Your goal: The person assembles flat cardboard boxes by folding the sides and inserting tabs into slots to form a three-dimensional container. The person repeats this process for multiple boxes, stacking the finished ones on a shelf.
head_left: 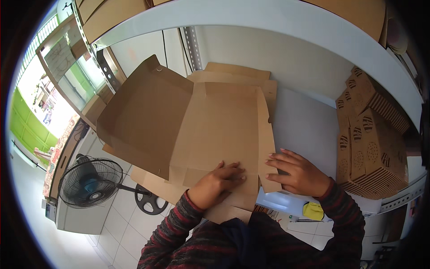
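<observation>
A brown cardboard box blank (224,130) lies unfolded in front of me, its large lid panel (148,112) raised on the left. My left hand (218,184) rests on the near part of the blank, fingers spread loosely over the crease by the front flap. On the right, my right hand (299,174) touches the narrow side flap (267,157), which stands partly up. Its fingers are apart and reach over the flap's outer edge. More flat cardboard (237,69) shows beneath and behind this blank. The near flap (229,214) extends toward my body.
Folded brown boxes (371,143) with dark printed patterns are stacked at the right on the white shelf surface (307,130). A pale metal shelf beam (251,20) crosses overhead, with cardboard above it. At the left stands a black fan (92,181). Something yellow (313,210) sits below the work surface.
</observation>
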{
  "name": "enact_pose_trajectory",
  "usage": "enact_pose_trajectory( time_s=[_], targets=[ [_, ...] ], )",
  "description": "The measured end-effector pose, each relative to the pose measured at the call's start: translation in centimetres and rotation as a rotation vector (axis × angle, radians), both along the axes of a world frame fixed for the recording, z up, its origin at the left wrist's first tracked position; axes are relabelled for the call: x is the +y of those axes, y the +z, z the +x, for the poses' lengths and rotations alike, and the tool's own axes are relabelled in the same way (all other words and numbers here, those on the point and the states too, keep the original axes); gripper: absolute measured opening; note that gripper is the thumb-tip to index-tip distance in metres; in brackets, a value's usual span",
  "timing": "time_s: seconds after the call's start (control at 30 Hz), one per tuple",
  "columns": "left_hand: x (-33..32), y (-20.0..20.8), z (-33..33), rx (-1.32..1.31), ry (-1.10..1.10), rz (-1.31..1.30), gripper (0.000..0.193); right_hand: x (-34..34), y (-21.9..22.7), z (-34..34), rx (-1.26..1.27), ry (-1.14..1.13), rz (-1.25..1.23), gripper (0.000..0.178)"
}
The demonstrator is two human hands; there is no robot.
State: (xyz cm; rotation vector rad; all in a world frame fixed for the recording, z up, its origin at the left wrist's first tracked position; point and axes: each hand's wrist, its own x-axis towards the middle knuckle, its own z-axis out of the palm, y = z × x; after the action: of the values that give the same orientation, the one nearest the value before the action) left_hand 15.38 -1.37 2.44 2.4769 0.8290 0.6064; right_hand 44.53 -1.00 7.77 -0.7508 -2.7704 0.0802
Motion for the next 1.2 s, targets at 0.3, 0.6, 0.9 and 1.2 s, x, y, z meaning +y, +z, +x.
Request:
enact_pose_trajectory(
  time_s=[0.3, 0.6, 0.9, 1.2],
  targets=[
    [0.2, -0.2, -0.1, 0.030, -0.049, 0.033, 0.051, 2.3, -3.0, 0.1, 0.319, -0.018, 0.097, 0.011],
    [-0.2, 1.3, 1.0, -0.327, 0.274, -0.206, 0.031, 2.8, -1.9, -4.8, 0.323, -0.002, 0.319, 0.013],
    [0.8, 1.9, 2.5, -0.312, 0.281, 0.023, 0.016, 1.1, -3.2, -5.1, 0.339, 0.213, 0.484, 0.015],
    [0.5, 3.0, 2.8, -0.236, 0.281, 0.067, 0.016, 1.3, -4.4, -4.9, 0.275, 0.260, 0.560, 0.004]
  ],
)
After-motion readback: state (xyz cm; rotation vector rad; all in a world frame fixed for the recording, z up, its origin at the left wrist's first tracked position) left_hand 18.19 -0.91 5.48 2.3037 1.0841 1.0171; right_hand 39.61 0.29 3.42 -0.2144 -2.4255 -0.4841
